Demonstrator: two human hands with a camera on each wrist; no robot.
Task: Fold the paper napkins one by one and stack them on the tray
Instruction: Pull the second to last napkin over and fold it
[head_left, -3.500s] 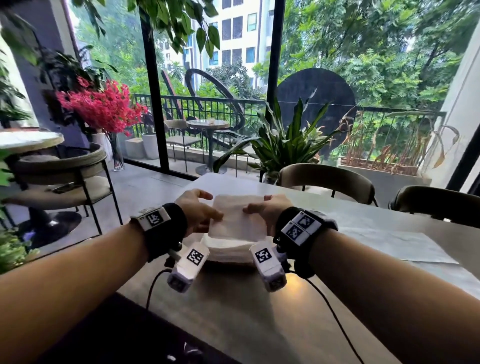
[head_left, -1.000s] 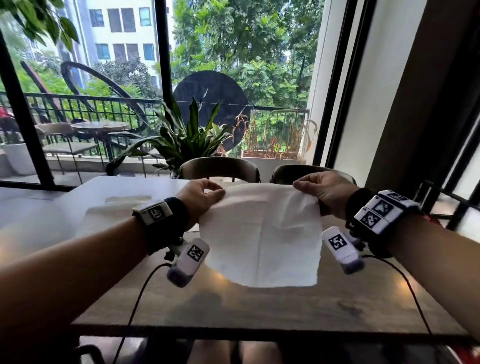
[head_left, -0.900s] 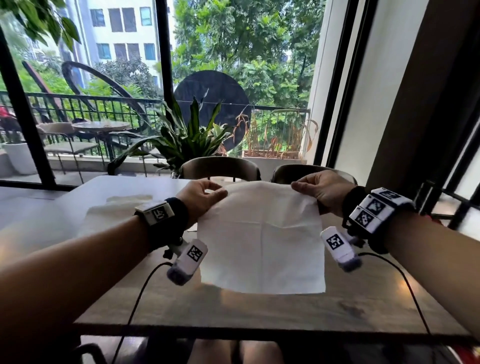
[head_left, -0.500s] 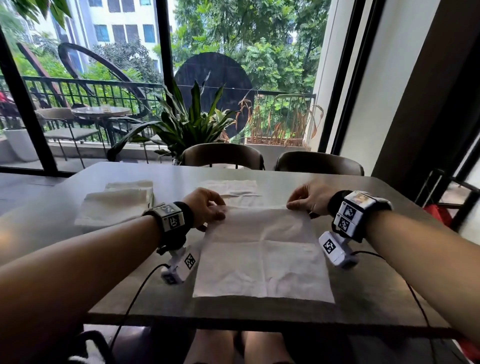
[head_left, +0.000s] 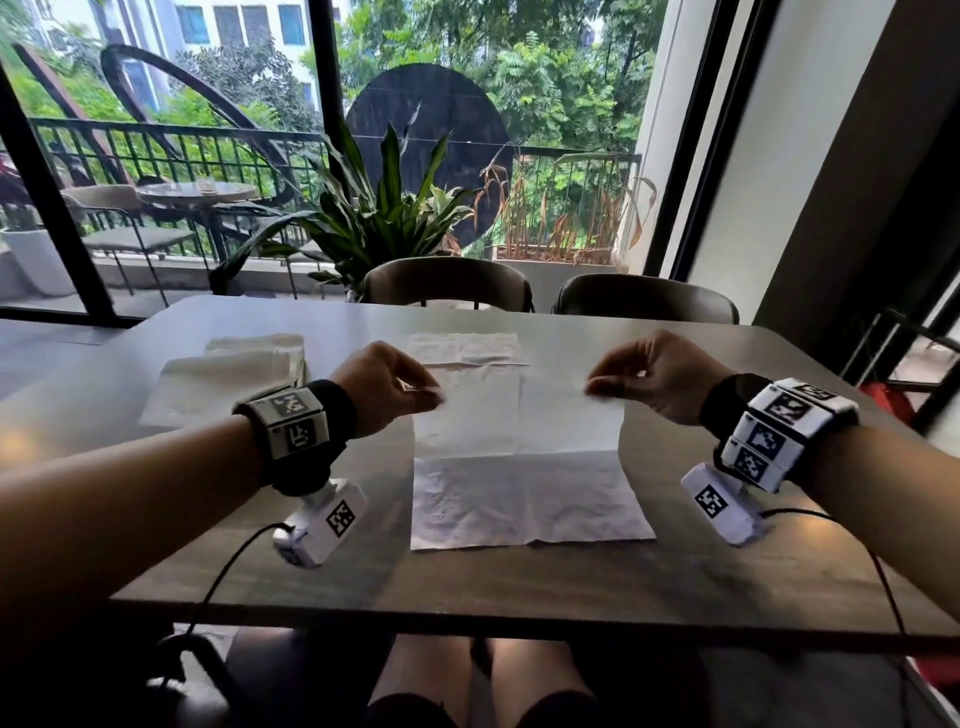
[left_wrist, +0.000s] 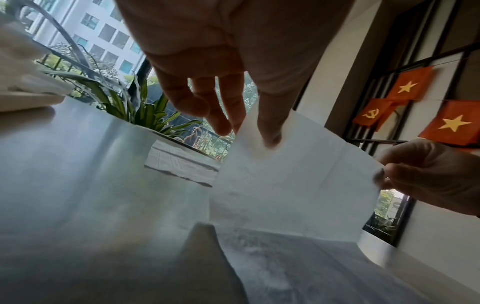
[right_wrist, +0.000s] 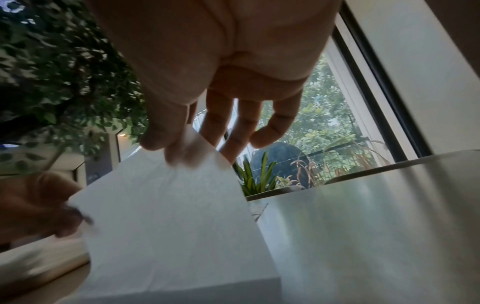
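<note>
A white paper napkin (head_left: 524, 499) lies on the grey table (head_left: 519, 577) in front of me. Its near half is flat and its far half (head_left: 519, 415) is raised off the table. My left hand (head_left: 434, 397) pinches the far left corner; my right hand (head_left: 592, 387) pinches the far right corner. In the left wrist view, thumb and finger of the left hand (left_wrist: 249, 131) clamp the napkin (left_wrist: 291, 181). The right hand (right_wrist: 182, 152) likewise pinches the napkin (right_wrist: 168, 226) in the right wrist view. A stack of folded napkins (head_left: 244, 358) rests on the white tray (head_left: 166, 415) at the left.
Another flat napkin (head_left: 462, 348) lies farther back on the table, just beyond the held one. Two chairs (head_left: 447, 280) stand along the far edge, with a potted plant (head_left: 379, 208) behind them. My knees show under the near table edge.
The napkin, held up in the air a second ago, was laid flat on the table. Both hands have since lifted its far edge and brought it toward me.
</note>
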